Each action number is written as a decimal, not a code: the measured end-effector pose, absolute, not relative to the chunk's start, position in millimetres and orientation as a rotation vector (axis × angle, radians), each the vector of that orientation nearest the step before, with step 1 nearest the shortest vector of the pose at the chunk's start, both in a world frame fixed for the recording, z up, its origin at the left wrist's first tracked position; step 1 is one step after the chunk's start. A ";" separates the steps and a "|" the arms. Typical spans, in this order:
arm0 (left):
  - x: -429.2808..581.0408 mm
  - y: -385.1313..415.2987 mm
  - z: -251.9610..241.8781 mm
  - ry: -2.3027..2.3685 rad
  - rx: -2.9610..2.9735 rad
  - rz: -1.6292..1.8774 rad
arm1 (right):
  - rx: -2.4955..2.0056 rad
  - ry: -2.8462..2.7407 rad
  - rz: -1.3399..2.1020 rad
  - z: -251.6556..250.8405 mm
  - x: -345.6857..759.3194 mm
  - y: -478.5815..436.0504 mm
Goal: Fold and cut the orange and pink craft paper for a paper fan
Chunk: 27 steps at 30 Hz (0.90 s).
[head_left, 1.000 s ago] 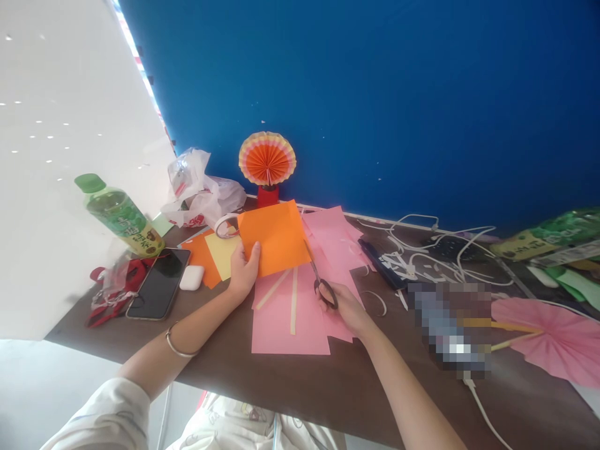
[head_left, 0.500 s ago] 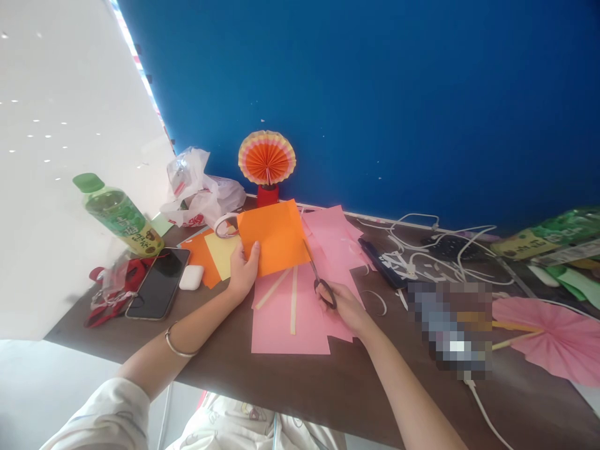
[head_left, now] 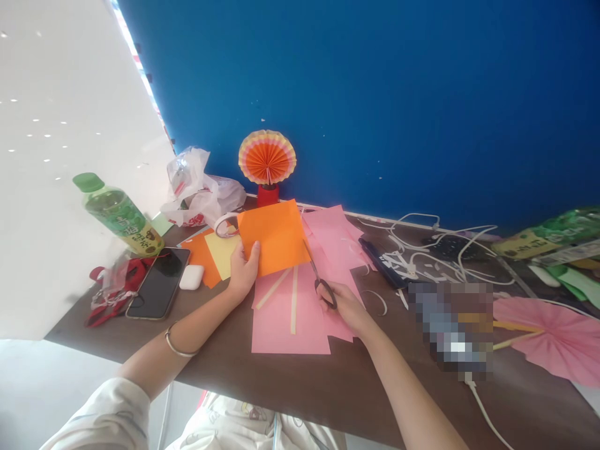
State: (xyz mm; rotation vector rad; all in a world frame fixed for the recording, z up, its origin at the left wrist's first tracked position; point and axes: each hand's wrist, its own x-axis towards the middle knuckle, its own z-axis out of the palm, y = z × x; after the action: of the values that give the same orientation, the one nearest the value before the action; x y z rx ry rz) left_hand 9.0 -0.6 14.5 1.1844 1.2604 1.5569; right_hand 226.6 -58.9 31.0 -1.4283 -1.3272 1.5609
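Note:
My left hand [head_left: 244,270] grips the lower left corner of an orange sheet of paper [head_left: 274,237], thumb on top. In my right hand [head_left: 344,306] is a pair of scissors [head_left: 324,292] with dark handles. Their blades meet the right edge of the orange sheet; whether they are parted is too small to tell. Beneath lie pink sheets of paper [head_left: 290,340], with two cream strips [head_left: 294,303] on them. A roll of tape [head_left: 224,226] stands behind the orange sheet's left edge.
To the left are a green-capped bottle [head_left: 122,215], a phone [head_left: 158,284], a white earphone case [head_left: 191,277] and a plastic bag [head_left: 206,194]. A folded paper fan [head_left: 267,157] stands at the back. White cables [head_left: 462,250] and a pink fan [head_left: 557,340] lie on the right.

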 end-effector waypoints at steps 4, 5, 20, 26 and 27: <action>9.2 -0.8 15.4 1.271 1.186 1.554 | -1.433 -1.346 1.544 29.7 227.3 -58.3; 9.3 -0.9 15.5 1.271 1.184 1.553 | -1.431 -1.353 1.541 29.5 227.4 -58.2; 8.7 -0.5 14.5 1.284 1.190 1.547 | -1.408 -1.375 1.501 31.1 227.5 -59.3; 9.9 -0.6 14.7 1.273 1.184 1.541 | -1.399 -1.347 1.549 29.6 228.2 -59.1; 10.1 -0.7 14.7 1.263 1.184 1.537 | -1.402 -1.343 1.556 29.1 228.5 -59.0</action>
State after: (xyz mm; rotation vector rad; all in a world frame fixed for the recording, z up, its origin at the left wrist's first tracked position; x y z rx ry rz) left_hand 10.1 -0.7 14.7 1.1845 1.2631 1.5366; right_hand 228.5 -59.0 29.1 -1.4018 -1.3431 1.5564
